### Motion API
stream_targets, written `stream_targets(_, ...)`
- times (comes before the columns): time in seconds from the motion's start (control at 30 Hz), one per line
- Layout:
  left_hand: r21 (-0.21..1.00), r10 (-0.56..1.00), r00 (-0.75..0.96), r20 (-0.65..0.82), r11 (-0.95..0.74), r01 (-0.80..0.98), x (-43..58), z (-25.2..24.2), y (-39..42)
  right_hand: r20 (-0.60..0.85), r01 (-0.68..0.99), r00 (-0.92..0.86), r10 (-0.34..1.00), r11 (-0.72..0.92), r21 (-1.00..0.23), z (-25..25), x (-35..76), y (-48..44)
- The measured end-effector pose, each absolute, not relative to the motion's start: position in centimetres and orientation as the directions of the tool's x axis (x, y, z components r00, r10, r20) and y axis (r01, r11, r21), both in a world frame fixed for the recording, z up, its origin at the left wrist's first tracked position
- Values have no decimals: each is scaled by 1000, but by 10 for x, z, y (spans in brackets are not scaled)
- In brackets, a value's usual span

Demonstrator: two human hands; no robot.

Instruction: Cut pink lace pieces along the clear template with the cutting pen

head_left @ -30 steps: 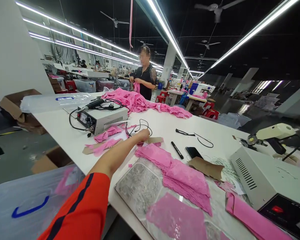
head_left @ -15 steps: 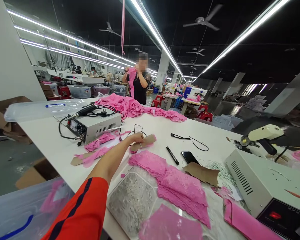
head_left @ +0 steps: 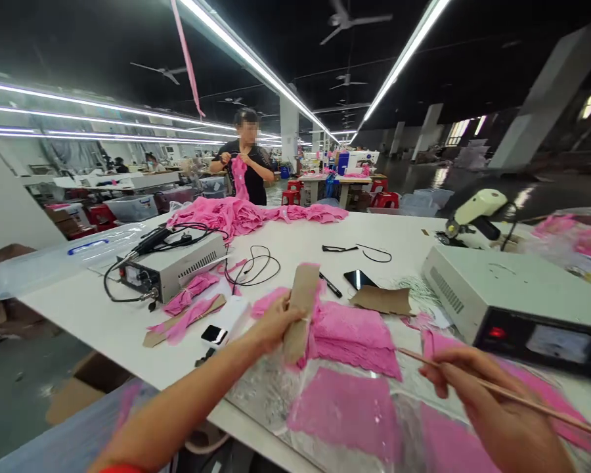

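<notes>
My left hand (head_left: 272,324) is closed on a long brown cardboard strip (head_left: 301,309) with pink lace behind it, lifted above the table. My right hand (head_left: 497,415) pinches a thin wooden stick (head_left: 522,399) low at the right. Between the two hands lie folded pink lace pieces (head_left: 349,336) on a clear plastic sheet (head_left: 270,394). A flat pink lace panel (head_left: 342,410) lies nearer the table edge.
A white table (head_left: 300,240) carries a small grey control box (head_left: 172,266) with cables, a larger grey machine (head_left: 507,302), a phone (head_left: 357,279), a marker (head_left: 331,285), a cardboard scrap (head_left: 381,300) and a pink fabric heap (head_left: 236,213). A person (head_left: 243,157) handles pink fabric at the far end.
My left hand has picked the cardboard strip up off the table and drawn it toward me. My right hand with the stick has come into view. The view has swung to the left.
</notes>
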State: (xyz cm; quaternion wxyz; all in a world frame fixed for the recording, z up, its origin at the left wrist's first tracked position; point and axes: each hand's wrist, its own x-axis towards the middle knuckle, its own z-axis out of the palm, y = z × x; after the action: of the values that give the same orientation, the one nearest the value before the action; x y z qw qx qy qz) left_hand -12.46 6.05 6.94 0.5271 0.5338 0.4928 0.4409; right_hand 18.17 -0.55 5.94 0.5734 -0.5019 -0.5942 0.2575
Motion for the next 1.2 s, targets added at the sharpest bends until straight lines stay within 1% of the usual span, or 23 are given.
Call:
stream_targets(0.07, 999, 976, 216, -38, 36, 16, -93, 53, 22, 376, 206, 41, 926, 360, -910, 60, 152, -21)
stream_targets(0.1, 999, 968, 249, -33, 35, -2, -80, 47, 7, 389, 182, 17, 921, 380, -907, 60, 139, -28)
stream_targets(0.17, 999, 956, 292, -20, 28, -24, -59, 38, -14, 430, 190, 24, 902, 419, -888, 57, 119, -38)
stream_targets(0.27, 1000, 952, 306, 9, -2, -22, -38, 31, -27, 491, 243, 88, 867, 459, -855, 47, 112, -50)
stream_targets(0.37, 1000, 955, 295, 29, -28, -10, -27, 28, -31, 517, 264, 115, 848, 476, -839, 37, 121, -58)
stream_targets(0.53, 999, 952, 304, 48, -47, -8, -21, 28, -33, 519, 231, -4, 855, 506, -831, 29, 133, -62)
stream_targets(0.63, 998, 951, 302, 62, -66, 3, -20, 27, -33, 532, 299, -5, 847, 509, -807, 28, 132, -60)
stream_targets(0.73, 998, 954, 296, 44, -56, 31, -18, 25, -31, 573, 422, 45, 818, 505, -753, 27, 129, -56)
stream_targets(0.83, 997, 953, 299, 47, -63, 45, -16, 24, -30, 614, 489, 58, 787, 514, -705, 26, 128, -52)
stream_targets(1.03, 997, 950, 307, 52, -65, 31, -12, 24, -27, 680, 513, 37, 732, 570, -642, 24, 132, -47)
stream_targets(1.2, 997, 947, 316, 54, -70, 38, -11, 20, -22, 684, 505, 69, 726, 566, -652, 26, 130, -43)
